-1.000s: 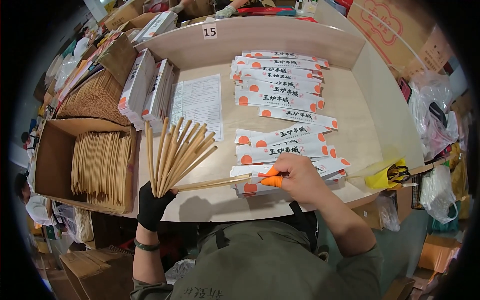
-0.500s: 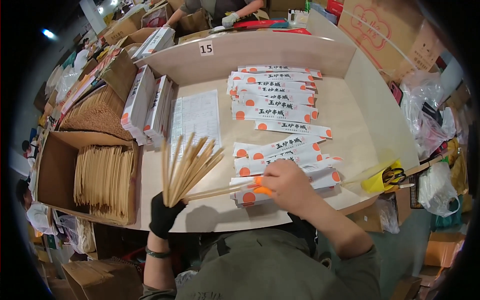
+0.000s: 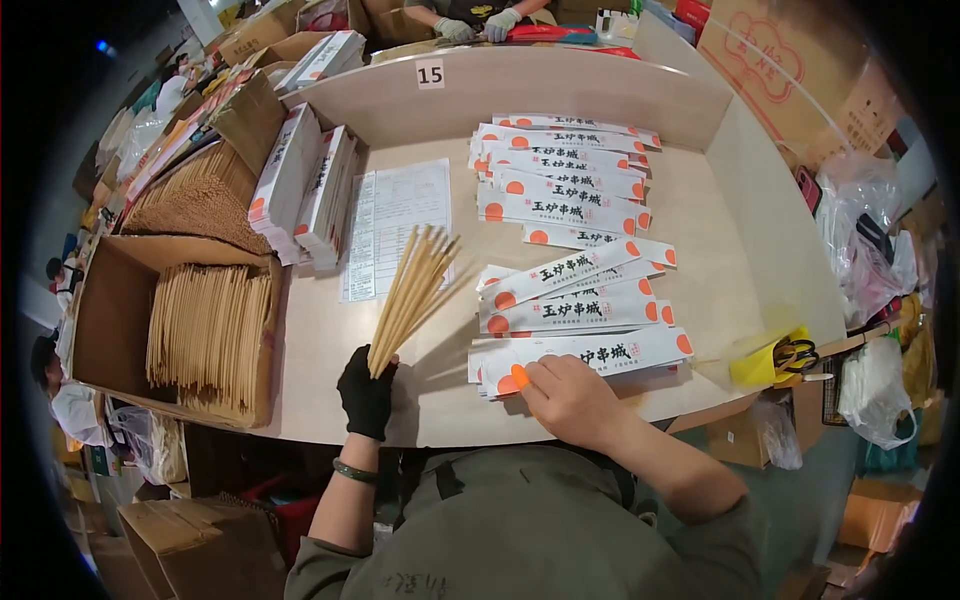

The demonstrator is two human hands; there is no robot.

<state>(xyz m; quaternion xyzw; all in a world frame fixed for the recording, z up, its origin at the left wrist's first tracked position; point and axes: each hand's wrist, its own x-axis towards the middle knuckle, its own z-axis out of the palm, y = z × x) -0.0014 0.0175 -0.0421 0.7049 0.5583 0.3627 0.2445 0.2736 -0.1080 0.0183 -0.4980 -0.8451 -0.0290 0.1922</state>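
Observation:
My left hand (image 3: 366,395), in a black glove, is closed around the lower ends of a bundle of wooden chopsticks (image 3: 412,300), which fan upward over the table. An orange finger cot (image 3: 520,377) covers one fingertip of my right hand (image 3: 578,402). Its fingers are curled together at the near pile, pinching a white paper chopstick sleeve (image 3: 650,348) with orange dots; the fingertips are partly hidden. Beyond it lie more sleeves (image 3: 565,310) in overlapping groups, reaching toward the far panel.
At left stands a cardboard box (image 3: 105,320) of chopsticks, with stacked sleeves (image 3: 285,185) behind it. A printed sheet (image 3: 400,225) lies mid-table. Right, a yellow holder (image 3: 752,367) carries scissors (image 3: 797,355). Raised panels (image 3: 560,80) edge the table; a co-worker's gloved hands (image 3: 500,25) are beyond.
The chopsticks that stretched from my left hand toward my right no longer span the gap. My left hand's bundle is more upright and gathered. My right hand has come down onto the near sleeves.

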